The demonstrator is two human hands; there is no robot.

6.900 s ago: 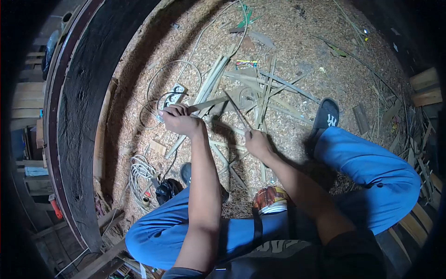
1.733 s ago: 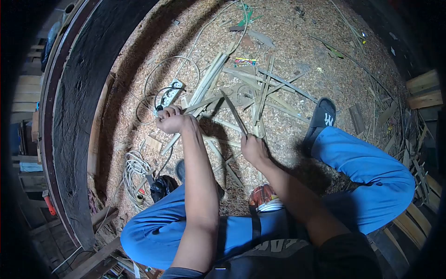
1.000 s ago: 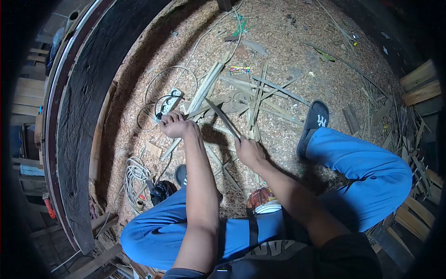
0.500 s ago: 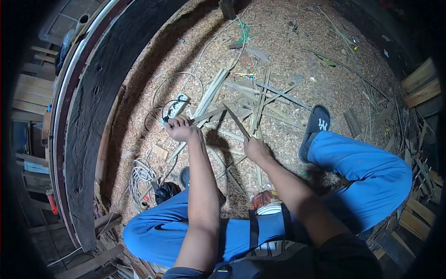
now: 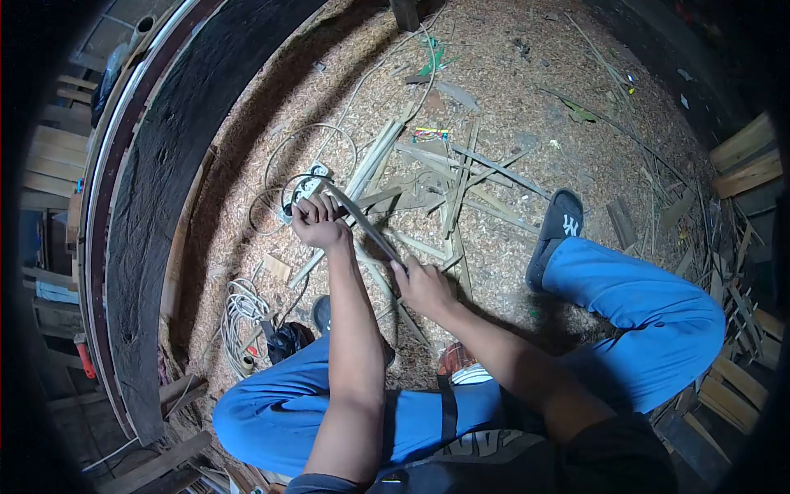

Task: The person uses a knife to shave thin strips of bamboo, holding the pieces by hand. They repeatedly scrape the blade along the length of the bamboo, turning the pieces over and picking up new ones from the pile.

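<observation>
My left hand (image 5: 319,224) is closed around one end of a flat wooden strip (image 5: 380,198), which sticks out to the right of the fist. My right hand (image 5: 424,288) grips a long knife (image 5: 362,219) by its near end. The blade slants up and left, crossing over the strip close to my left hand. Just beyond my left fist lies a white power strip (image 5: 309,185) with a dark cord plugged in. Thin wooden strips (image 5: 374,165) lie crossed on the shavings ahead of both hands.
A coiled cable (image 5: 245,317) and a black bag (image 5: 290,340) lie by my left knee. A long dark curved timber (image 5: 164,165) runs along the left. My sandaled foot (image 5: 559,235) is at the right. Wood scraps (image 5: 736,387) pile up at the far right.
My right hand and the knife have moved left and nearer to me, so the blade now crosses the strip beside my left fist. My left hand has shifted only slightly.
</observation>
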